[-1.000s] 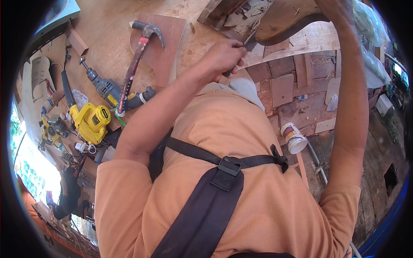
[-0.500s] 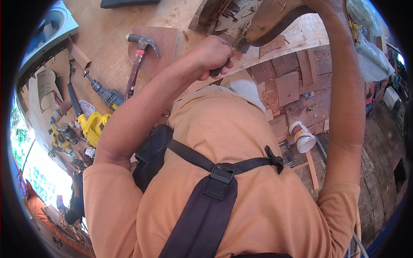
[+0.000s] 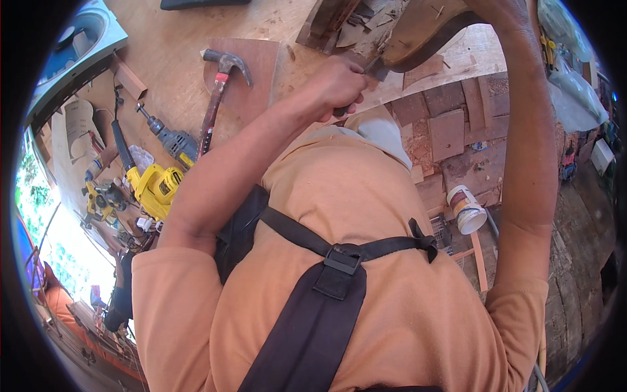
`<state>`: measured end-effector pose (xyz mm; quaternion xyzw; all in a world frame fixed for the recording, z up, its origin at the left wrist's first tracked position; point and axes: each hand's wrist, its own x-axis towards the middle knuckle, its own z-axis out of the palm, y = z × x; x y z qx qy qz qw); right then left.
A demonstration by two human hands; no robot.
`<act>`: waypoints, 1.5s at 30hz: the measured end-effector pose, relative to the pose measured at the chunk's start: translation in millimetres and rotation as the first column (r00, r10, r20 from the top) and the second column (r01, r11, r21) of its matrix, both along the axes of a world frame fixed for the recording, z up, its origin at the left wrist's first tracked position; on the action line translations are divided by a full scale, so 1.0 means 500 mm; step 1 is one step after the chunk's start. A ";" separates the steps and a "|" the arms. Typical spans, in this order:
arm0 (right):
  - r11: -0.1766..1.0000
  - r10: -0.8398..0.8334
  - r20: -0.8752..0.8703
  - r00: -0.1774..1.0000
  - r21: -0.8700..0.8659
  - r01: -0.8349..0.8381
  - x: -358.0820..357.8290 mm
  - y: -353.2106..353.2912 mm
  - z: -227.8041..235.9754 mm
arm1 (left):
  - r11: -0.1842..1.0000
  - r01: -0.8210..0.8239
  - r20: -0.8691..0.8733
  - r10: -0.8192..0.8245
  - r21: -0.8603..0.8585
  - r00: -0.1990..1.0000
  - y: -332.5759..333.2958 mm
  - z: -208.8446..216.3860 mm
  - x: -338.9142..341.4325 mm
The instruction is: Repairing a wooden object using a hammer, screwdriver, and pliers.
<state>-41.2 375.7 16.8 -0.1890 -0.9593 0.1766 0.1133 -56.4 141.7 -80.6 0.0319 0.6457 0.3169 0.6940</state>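
Observation:
My left hand [image 3: 341,88] is closed round the dark handle of a flat-bladed scraper [image 3: 373,64]. Its metal blade points up and right, at the near end of a curved wooden piece [image 3: 418,36] with a dark edge. Small nails stand up from that wood. At the top edge of the picture, my right hand [image 3: 501,12] lies against the far end of the piece; its fingers are out of sight. Whether the blade touches the wood or only lies alongside it, I cannot make out.
A claw hammer [image 3: 219,85] rests on a thin wooden panel [image 3: 251,98] to the left. Near it are a grey drill [image 3: 171,140] and a yellow power tool [image 3: 157,186]. Wood offcuts [image 3: 447,134] and a white bucket [image 3: 466,210] are below the bench, right of my body.
The whole view has shifted slightly, so the bench and tools appear a little farther right. My left hand still grips the scraper beside the wood, with little visible change.

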 end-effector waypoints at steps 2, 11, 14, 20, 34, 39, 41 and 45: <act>1.000 0.014 0.017 1.000 -0.003 -0.014 -0.003 0.000 0.004 | 0.996 -0.094 0.044 0.094 -0.008 0.995 0.014 -0.014 0.011; 0.993 0.072 -0.031 0.997 0.091 -0.069 0.006 0.007 -0.008 | 0.895 -0.445 0.137 0.438 0.021 0.888 -0.005 -0.055 0.073; 0.992 0.070 -0.011 0.998 0.107 -0.068 0.000 0.001 -0.007 | 0.806 -0.591 0.339 0.567 -0.036 0.751 -0.046 -0.075 0.052; 0.998 0.051 0.016 0.999 0.034 -0.052 0.004 0.015 -0.007 | 0.835 -0.536 0.592 0.497 -0.127 0.635 -0.064 -0.123 -0.019; 0.999 0.037 0.025 0.999 0.033 -0.037 0.007 0.011 -0.001 | 0.966 -0.204 0.185 0.174 0.161 0.967 -0.055 -0.033 -0.030; 0.998 0.056 -0.008 0.998 -0.021 -0.057 0.000 0.008 -0.002 | 0.958 -0.255 0.192 0.228 0.131 0.954 -0.046 -0.033 -0.028; 0.999 0.048 0.000 0.999 0.000 -0.048 0.002 0.008 -0.001 | 0.965 -0.223 0.175 0.198 0.137 0.965 -0.035 -0.035 -0.032; 0.999 0.028 0.032 0.999 -0.018 -0.028 -0.005 0.003 0.004 | 0.980 -0.172 0.119 0.161 0.096 0.980 0.011 -0.070 -0.032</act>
